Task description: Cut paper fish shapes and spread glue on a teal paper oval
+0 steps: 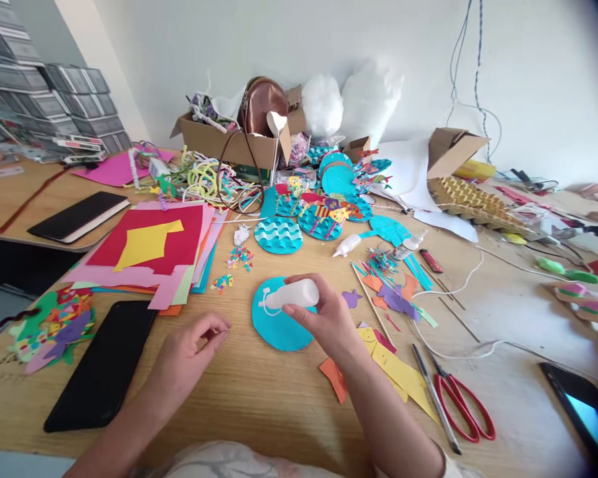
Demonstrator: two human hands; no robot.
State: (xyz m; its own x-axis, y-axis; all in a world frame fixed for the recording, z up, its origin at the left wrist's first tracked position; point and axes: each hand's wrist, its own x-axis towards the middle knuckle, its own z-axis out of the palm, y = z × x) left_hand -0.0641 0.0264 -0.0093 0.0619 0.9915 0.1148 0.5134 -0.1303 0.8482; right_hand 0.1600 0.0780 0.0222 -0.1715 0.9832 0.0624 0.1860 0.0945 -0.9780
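Observation:
My right hand (pixel 323 318) is wrapped round a white glue bottle (pixel 296 294), tilted nearly level with its nozzle pointing left. The bottle is over a round blue disc (pixel 282 332) on the table; whether its tip touches the disc I cannot tell. A thin white loop shows by the nozzle. My left hand (pixel 192 345) is left of the disc, apart from it, fingers curled in and thumb close to them, with nothing visible in it. Small colourful paper bits (pixel 222 283) lie beyond that hand. Behind the disc is another blue disc (pixel 279 234) with wavy paler strips.
Stacked coloured paper (pixel 144 239) and a black phone-like slab (pixel 102 365) lie left. Right are paper scraps (pixel 398 300), red-handled scissors (pixel 463 405), a pen (pixel 436 398) and a phone (pixel 578 405). Decorated blue pieces (pixel 323 222), another glue bottle (pixel 347 245) and a cardboard box (pixel 224 143) stand farther back.

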